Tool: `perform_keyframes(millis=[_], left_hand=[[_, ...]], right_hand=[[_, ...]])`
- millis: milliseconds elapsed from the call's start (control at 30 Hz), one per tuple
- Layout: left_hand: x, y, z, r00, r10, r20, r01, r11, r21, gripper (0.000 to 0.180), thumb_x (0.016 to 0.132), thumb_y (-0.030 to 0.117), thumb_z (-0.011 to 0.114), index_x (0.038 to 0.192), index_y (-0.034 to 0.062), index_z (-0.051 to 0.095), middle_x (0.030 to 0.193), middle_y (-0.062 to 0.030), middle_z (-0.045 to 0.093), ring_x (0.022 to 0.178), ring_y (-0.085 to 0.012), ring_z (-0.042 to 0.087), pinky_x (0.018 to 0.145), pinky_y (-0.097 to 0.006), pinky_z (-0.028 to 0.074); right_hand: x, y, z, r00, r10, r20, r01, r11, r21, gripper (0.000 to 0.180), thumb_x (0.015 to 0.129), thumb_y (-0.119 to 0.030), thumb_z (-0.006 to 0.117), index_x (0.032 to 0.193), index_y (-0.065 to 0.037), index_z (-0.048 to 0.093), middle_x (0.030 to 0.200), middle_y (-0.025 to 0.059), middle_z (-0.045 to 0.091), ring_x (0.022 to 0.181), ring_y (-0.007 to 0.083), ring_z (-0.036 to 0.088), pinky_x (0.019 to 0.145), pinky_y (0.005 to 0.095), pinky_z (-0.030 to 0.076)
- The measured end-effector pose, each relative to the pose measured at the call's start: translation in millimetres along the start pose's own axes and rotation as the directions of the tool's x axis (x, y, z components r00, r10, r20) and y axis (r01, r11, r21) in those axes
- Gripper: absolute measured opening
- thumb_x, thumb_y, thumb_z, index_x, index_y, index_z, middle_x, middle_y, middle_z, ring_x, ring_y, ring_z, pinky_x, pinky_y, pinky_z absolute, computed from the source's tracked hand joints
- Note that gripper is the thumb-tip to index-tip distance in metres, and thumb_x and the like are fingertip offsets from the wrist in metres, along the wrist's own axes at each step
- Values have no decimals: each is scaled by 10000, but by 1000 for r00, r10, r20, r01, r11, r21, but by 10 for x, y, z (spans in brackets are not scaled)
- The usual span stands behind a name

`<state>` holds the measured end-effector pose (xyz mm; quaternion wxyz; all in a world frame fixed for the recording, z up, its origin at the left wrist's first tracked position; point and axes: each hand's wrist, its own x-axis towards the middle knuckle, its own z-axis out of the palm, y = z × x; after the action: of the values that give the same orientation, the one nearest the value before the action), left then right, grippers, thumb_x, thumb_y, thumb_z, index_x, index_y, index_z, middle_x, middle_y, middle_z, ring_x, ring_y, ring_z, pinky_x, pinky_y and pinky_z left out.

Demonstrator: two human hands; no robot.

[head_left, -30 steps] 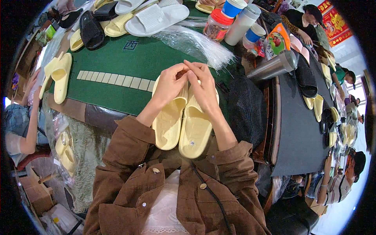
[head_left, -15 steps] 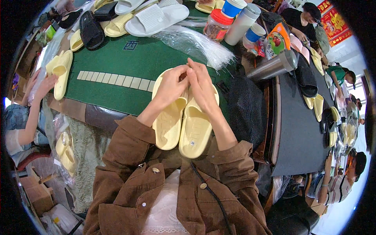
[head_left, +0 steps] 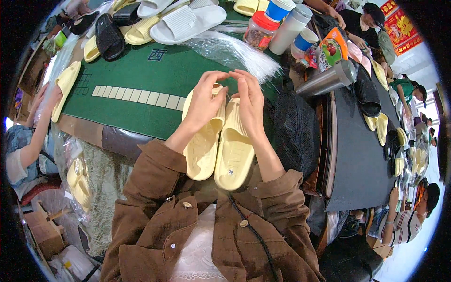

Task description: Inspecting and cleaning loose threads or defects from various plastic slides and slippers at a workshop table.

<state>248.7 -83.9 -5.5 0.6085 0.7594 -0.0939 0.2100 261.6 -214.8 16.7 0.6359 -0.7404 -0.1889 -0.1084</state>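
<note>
Two pale yellow slippers lie side by side in front of me, the left slipper [head_left: 201, 152] and the right slipper [head_left: 233, 162], heels toward me and a small round sticker on the right heel. My left hand [head_left: 205, 101] is over the strap of the left one, thumb and curved forefinger apart. Above the right strap, my right hand [head_left: 250, 103] has its fingers bent inward toward the left fingertips. Whether a thin clear strip is between those right fingers I cannot make out. Beyond the hands lies a bundle of clear plastic strips [head_left: 246, 56].
Left of the slippers, a row of cream tiles [head_left: 138, 95] lies on the green tabletop [head_left: 141, 70]. Grey slippers [head_left: 188, 26], yellow ones and a black slipper [head_left: 110, 40] are piled behind. A red-lidded jar [head_left: 260, 32], steel tumbler [head_left: 326, 80] and black mesh bag [head_left: 295, 129] stand right. Co-workers sit on both sides.
My hands have drawn apart at the thumbs, showing more of the slippers between them. At left, a co-worker's hand has shifted a yellow slipper leftward. Another arm has appeared at the upper right.
</note>
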Motion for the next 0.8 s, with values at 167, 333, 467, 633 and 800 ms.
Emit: perform_keyframes(millis=[167,333,467,633,800], left_hand=[[-8,31,10,999,-14,-32,17,996,88,347,830,24,587,1173,47,548,1190,-131,529,1095,-269,541,872,-347,479],[1,70,11,998,-21,52,19,1000,25,320,834,31,580,1153,53,575,1193,-128,529,1096,-260,540,899,-343,463],[27,22,-67,996,51,68,-58,994,97,239,846,33,570,1078,53,629,1168,-113,557,1067,-235,562,868,-315,480],[17,57,-46,995,11,100,-20,996,89,198,859,34,559,1037,44,644,1155,-108,571,1043,-217,577,862,-305,478],[13,77,-31,989,-10,145,-8,992,123,189,878,14,525,1033,10,633,1127,-99,586,993,-200,593,846,-290,479]], right_hand=[[-27,-95,-30,997,51,61,-66,961,268,357,1016,-295,373,984,-13,590,1088,95,590,927,142,589,699,265,523],[-201,-531,-124,972,120,203,-202,867,456,391,1020,-340,350,874,-12,507,763,86,597,686,147,602,658,269,506],[-501,-1194,-430,906,18,422,-96,982,164,409,1012,-291,385,829,32,556,695,80,598,571,130,573,564,250,467],[-961,-1580,-1081,963,-66,263,103,986,-133,371,991,-262,401,867,17,611,713,86,625,544,116,581,480,236,440],[-1125,-1500,-1910,936,114,-333,-255,872,-419,422,1018,-317,347,888,-12,608,554,-3,508,464,20,330,457,193,245]])
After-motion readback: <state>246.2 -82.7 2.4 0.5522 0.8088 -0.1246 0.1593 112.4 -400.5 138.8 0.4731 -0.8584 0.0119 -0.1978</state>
